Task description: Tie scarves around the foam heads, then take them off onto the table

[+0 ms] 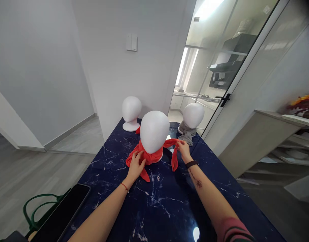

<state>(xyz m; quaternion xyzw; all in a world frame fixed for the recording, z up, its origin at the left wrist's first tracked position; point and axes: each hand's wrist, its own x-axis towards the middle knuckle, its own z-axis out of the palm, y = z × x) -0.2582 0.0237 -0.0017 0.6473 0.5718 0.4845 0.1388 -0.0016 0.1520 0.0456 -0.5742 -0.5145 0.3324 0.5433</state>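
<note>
A white mannequin head point(155, 131) stands upright in the middle, with a red scarf point(154, 158) wrapped around its neck. My left hand point(136, 164) rests on the scarf at the left of the neck, its fingers spread and touching the cloth. To the right of the head, my right hand point(184, 149) pinches a stretch of the same scarf, drawn out sideways from the neck. The scarf's tail hangs below those fingers, and another pointed corner lies on the table by my left hand. The back of the neck is hidden behind the head.
Behind stand a bare white mannequin head point(131, 109) at left and another point(193, 115) with a grey scarf point(187, 132) at right. A black phone-like device point(63, 211) with a green strap is at the dark marbled table's point(154, 208) left edge. A glass door point(207, 67) is beyond.
</note>
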